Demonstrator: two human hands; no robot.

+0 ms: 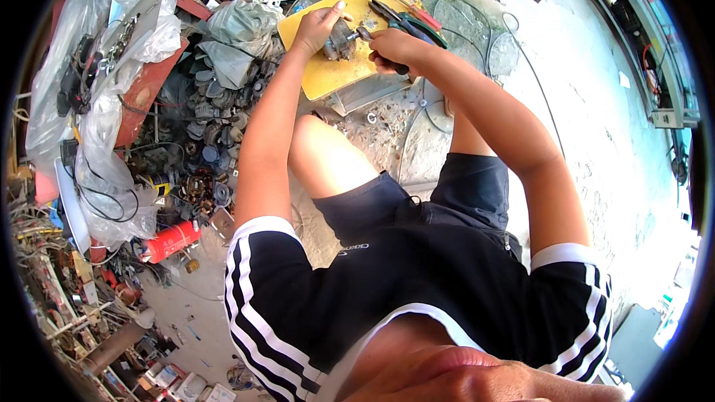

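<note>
A greyish metal motor part [340,43] with a short shaft is held over the yellow board [316,83]. My left hand [316,28] is closed round its left side, thumb on top. At the other end of the part, my right hand [396,50] is closed on a dark-handled tool [402,69]; most of the tool is hidden by the fingers. A small round metal piece [363,33] sits at the shaft's end by the right fingertips. Just beyond the right hand, pliers with dark handles [406,24] and a red-handled screwdriver [426,19] lie on the board.
Left of the board lie a grey plastic bag [242,30] and a heap of scrap metal parts [212,123]. Nearer stands a red canister [171,242]. Thin cables [547,104] run across the floor on the right. A metal frame [633,37] is at the far right.
</note>
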